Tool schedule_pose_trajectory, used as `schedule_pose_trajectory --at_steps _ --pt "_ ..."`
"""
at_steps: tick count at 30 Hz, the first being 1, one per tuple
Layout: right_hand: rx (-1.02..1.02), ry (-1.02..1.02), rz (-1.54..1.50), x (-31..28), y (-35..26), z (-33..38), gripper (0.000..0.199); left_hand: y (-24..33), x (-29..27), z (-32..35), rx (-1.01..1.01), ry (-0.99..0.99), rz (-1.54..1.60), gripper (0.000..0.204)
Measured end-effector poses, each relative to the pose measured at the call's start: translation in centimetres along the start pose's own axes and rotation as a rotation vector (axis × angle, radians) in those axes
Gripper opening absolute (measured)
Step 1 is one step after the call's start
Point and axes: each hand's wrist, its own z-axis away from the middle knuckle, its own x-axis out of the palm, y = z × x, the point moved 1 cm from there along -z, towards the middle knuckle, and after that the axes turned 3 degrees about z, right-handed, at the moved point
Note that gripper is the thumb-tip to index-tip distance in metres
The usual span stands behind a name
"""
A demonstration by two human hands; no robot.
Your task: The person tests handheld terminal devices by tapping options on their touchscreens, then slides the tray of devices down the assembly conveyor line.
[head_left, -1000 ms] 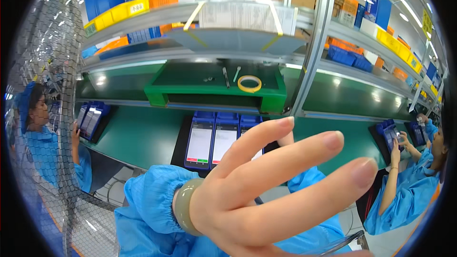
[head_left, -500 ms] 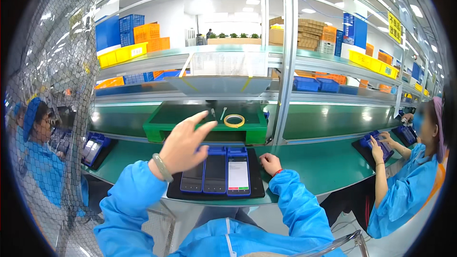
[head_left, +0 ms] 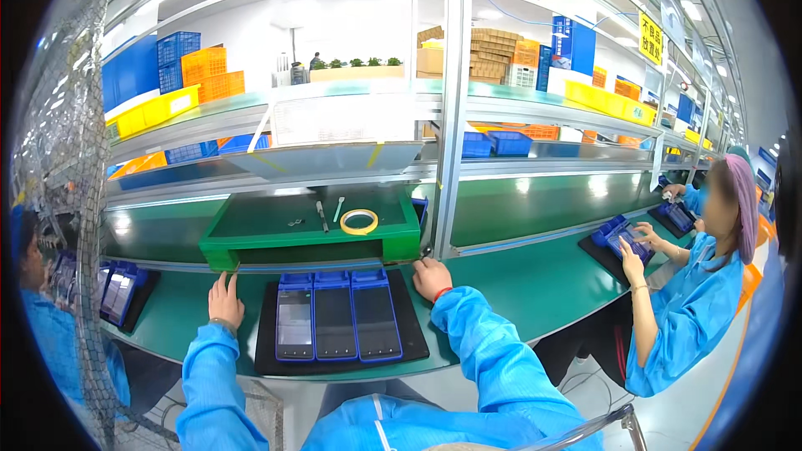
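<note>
Three blue-framed handheld touchscreen terminals lie side by side on a black mat (head_left: 414, 330) in front of me. The left terminal (head_left: 295, 330) shows a pale grey screen; the middle terminal (head_left: 334, 326) and the right terminal (head_left: 377, 326) are dark. My left hand (head_left: 225, 302) rests on the green bench just left of the mat, fingers stretched forward, holding nothing. Beside the mat's far right corner, my right hand (head_left: 432, 280) lies with its fingers curled; nothing shows in it, though its underside is hidden.
A green raised stand (head_left: 292, 242) behind the terminals carries a tape roll (head_left: 359, 221), a pen-like tool (head_left: 322, 215) and a small white-tipped tool (head_left: 338, 209). A metal post (head_left: 454, 117) rises beyond my right hand. At right, a co-worker (head_left: 685, 284) handles another terminal (head_left: 616, 238).
My left hand has come down from above the terminals to the bench at their left. The right terminal's lit screen has gone dark; the left one looks paler. The whole view has shifted.
</note>
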Motion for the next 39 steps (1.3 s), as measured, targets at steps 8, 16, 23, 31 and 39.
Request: schedule_pose_trajectory --at_steps 8,16,23,31,39 --pt "-0.133 0.007 -0.146 -0.2 -0.5 -0.8 0.019 1.6 1.1 -0.2 -0.041 0.06 0.107 0.061" --pt "0.022 0.179 -0.466 -3.2 -3.0 -2.6 0.018 1.6 0.4 -0.6 0.151 0.207 0.351 0.028" --pt "-0.166 0.203 -0.421 -4.5 -6.8 -6.6 0.022 6.7 -3.9 -6.8 0.347 0.288 0.45 0.022" --pt "0.091 0.26 -0.47 -1.4 -3.5 -3.9 0.019 8.6 0.3 -14.7 0.475 0.133 0.33 0.033" --pt "0.198 0.223 -0.532 -1.2 -2.8 -4.1 0.017 9.1 3.7 -17.7 0.327 -0.146 0.308 0.052"
